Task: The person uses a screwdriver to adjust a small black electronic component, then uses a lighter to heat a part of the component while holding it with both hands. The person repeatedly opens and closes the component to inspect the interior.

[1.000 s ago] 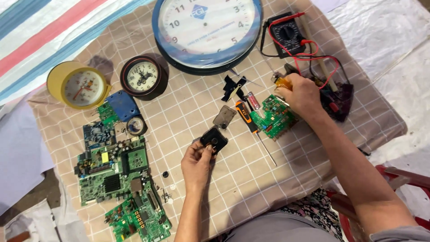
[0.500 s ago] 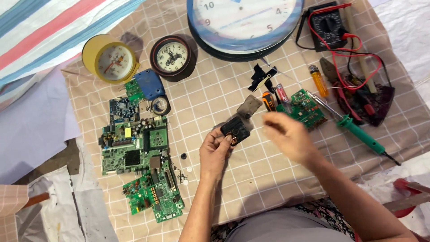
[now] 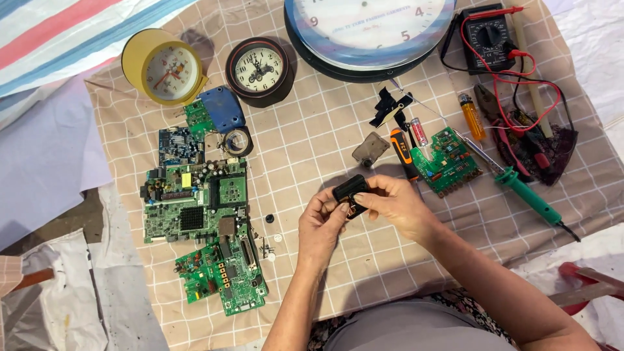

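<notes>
black clock module (image 3: 349, 189) pinched between both hands.

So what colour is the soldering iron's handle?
Green; the soldering iron shows clearly in the head view, right of the hands.

Up and to the right of the small black module (image 3: 350, 188), a narrow wrap-round label, white with a red band, on a small cylinder (image 3: 419, 131). Just left of that, nearer the module, a short pale printed mark on the black-and-orange screwdriver handle (image 3: 403, 155). Well to the left of the module, a small yellow rectangle, sticker or part impossible to tell, on the large green circuit board (image 3: 195, 205). Far up and right of the module, a black multimeter (image 3: 489, 36) with round dial; its screen not made out.
</notes>
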